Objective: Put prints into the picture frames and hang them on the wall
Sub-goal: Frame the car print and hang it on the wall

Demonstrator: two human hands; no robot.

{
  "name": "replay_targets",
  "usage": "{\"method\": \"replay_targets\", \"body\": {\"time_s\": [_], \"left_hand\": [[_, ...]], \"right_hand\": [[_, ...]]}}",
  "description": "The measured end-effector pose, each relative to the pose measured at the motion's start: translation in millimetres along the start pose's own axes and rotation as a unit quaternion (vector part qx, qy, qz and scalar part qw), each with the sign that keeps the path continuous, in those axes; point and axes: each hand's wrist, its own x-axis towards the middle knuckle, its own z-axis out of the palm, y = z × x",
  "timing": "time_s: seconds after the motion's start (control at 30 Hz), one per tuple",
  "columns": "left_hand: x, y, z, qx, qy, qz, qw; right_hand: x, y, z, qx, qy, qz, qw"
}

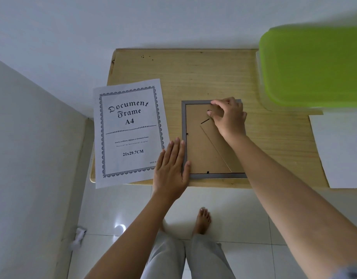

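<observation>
Since it lies face-down, the picture frame [203, 150] on the table [214, 73] offers you its cardboard backing: light, stiff, likely glazed, so lift by the rails. Long axis runs away from you. Left hand [171, 168] flat, bracing the rail; right hand [228, 115] pinching a top clip.

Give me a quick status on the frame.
Left hand flat, steadying frame face-down on table. Right hand working top backing clip. Insert sheet lies alongside, nothing blocking.

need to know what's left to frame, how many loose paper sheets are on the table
2. The printed "Document Frame A4" sheet lies left of the frame, under the left hand. A blank white sheet sits at the right edge, partly out of view.
</observation>
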Motion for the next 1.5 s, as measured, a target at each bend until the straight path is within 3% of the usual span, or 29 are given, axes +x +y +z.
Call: {"method": "replay_targets", "body": {"time_s": [0.6,1.03,1.5], "left_hand": [[0.6,0.4,-3.0,0.006,-0.009,0.004,1.000],[0.8,-0.3,-1.5,0.008,-0.011,0.004,1.000],[0.8,-3.5,-2.0,-0.008,-0.018,0.017,1.000]], "right_hand": [[1.9,7.2,5.8,0.068,0.024,-0.066,0.995],[-3.4,-1.0,-7.4,-0.022,-0.006,-0.101,0.995],[-106.7,38.8,-40.1,0.026,0.059,0.070,0.995]]}}
